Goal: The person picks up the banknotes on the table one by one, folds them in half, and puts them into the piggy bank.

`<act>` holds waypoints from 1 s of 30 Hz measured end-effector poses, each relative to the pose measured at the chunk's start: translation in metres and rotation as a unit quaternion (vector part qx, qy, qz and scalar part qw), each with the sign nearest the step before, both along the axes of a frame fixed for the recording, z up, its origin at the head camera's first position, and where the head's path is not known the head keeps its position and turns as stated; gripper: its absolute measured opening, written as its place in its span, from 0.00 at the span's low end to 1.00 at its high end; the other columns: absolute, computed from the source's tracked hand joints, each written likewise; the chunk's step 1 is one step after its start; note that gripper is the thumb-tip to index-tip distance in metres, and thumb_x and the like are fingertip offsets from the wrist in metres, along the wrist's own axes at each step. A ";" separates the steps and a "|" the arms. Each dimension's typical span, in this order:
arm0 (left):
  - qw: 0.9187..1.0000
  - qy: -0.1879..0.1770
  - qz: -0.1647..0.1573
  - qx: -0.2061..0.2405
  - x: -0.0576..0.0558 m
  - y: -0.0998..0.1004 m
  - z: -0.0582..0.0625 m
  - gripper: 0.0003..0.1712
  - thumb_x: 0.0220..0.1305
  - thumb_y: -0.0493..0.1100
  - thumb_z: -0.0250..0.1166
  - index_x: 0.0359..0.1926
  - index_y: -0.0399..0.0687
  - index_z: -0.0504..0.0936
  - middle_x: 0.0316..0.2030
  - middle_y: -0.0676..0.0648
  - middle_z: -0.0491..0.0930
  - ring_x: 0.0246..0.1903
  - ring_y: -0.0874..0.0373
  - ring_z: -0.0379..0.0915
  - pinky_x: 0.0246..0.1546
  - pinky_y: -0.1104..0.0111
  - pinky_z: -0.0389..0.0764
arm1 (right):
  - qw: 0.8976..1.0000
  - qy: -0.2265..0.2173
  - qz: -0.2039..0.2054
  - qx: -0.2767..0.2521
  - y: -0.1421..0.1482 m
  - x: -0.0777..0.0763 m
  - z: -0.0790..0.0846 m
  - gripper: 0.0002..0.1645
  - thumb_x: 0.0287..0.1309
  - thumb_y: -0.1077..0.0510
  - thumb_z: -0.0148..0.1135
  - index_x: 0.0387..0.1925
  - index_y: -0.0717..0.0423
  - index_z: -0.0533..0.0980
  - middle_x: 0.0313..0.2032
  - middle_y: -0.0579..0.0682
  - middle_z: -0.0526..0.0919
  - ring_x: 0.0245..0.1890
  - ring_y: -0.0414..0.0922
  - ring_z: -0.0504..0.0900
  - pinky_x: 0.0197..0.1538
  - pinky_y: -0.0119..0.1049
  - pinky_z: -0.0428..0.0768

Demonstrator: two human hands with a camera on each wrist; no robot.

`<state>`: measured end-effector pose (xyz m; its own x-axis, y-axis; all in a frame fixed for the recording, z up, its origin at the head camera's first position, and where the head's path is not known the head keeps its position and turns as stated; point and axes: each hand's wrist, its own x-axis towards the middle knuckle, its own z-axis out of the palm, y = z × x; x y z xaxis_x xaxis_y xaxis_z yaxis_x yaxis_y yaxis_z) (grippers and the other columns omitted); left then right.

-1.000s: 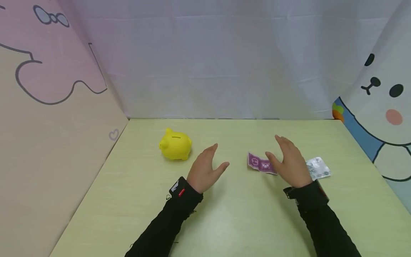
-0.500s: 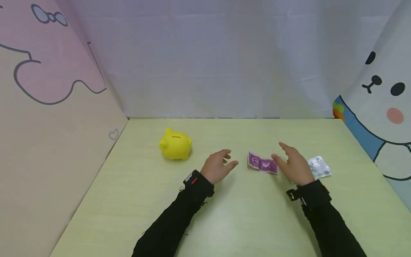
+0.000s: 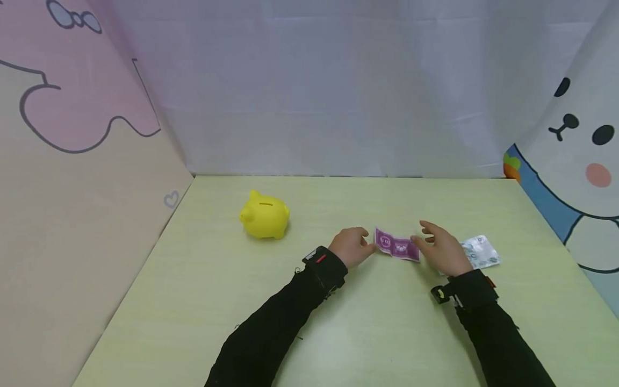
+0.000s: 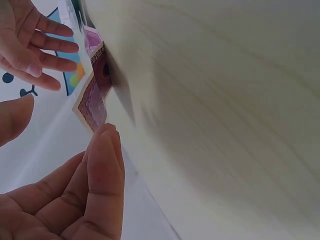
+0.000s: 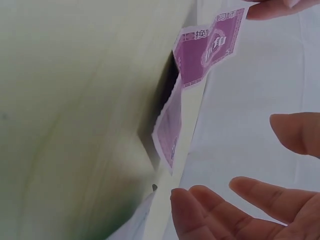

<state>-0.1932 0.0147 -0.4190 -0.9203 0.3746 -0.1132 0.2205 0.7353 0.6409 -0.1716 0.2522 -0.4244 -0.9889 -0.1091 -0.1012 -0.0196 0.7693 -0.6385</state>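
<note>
A creased purple banknote (image 3: 397,246) lies on the table between my hands, parts of it standing off the surface along its folds. My left hand (image 3: 350,248) is at its left end, fingertips right by the edge. In the left wrist view the thumb (image 4: 15,119) and fingers (image 4: 104,175) stand well apart, the note (image 4: 89,103) just beyond them. At the note's right end hovers my right hand (image 3: 444,252), its fingers (image 5: 230,215) loosely bent and apart from the thumb. Partly behind this hand lies a crumpled silvery-white sheet (image 3: 481,251) with grey-green print.
A yellow piggy bank (image 3: 265,217) with a slot on top stands at the back left of the pale wooden table (image 3: 203,301). A white curtain (image 3: 309,97) hangs along the back edge, with cartoon-printed cloth on both sides.
My left hand has moved right and slightly forward to the purple banknote's left end, its fingers bending. My right hand has shifted slightly right, its fingers bending more.
</note>
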 end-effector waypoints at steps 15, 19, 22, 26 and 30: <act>0.996 -0.074 -0.005 -0.041 -0.023 0.022 -0.008 0.20 0.66 0.56 0.62 0.31 0.43 0.83 0.26 0.51 0.78 0.25 0.61 0.69 0.25 0.72 0.69 | 1.000 -0.013 0.014 -0.005 -0.002 -0.001 -0.007 0.40 0.72 0.46 0.50 0.72 0.69 0.54 0.65 0.76 0.64 0.60 0.70 0.71 0.57 0.62 0.74; 0.996 -0.077 -0.008 -0.046 -0.027 0.027 -0.009 0.23 0.65 0.55 0.63 0.19 0.47 0.75 0.17 0.55 0.68 0.18 0.62 0.62 0.20 0.72 0.63 | 1.000 -0.011 0.018 0.001 -0.004 -0.001 -0.008 0.41 0.72 0.45 0.50 0.71 0.70 0.55 0.64 0.77 0.65 0.59 0.69 0.72 0.56 0.61 0.75; 0.996 -0.076 -0.003 -0.053 -0.028 0.030 -0.010 0.25 0.65 0.54 0.63 0.15 0.49 0.71 0.15 0.55 0.66 0.16 0.63 0.60 0.18 0.73 0.62 | 1.000 -0.008 0.017 0.002 -0.004 -0.001 -0.009 0.40 0.72 0.46 0.50 0.71 0.71 0.55 0.64 0.76 0.66 0.59 0.69 0.72 0.56 0.61 0.75; 0.996 -0.063 0.004 -0.057 -0.028 0.031 -0.009 0.29 0.67 0.51 0.62 0.10 0.51 0.66 0.11 0.56 0.62 0.14 0.63 0.58 0.16 0.74 0.59 | 1.000 -0.005 0.017 0.002 -0.005 -0.002 -0.009 0.40 0.71 0.47 0.51 0.71 0.71 0.56 0.63 0.76 0.66 0.59 0.69 0.73 0.57 0.61 0.75; 0.998 -0.045 0.014 -0.044 -0.028 0.029 -0.008 0.31 0.67 0.47 0.61 0.07 0.51 0.63 0.09 0.56 0.58 0.13 0.63 0.56 0.15 0.74 0.56 | 1.000 -0.015 0.014 0.001 -0.005 -0.001 -0.008 0.41 0.71 0.46 0.51 0.71 0.70 0.55 0.64 0.76 0.66 0.60 0.69 0.71 0.58 0.61 0.74</act>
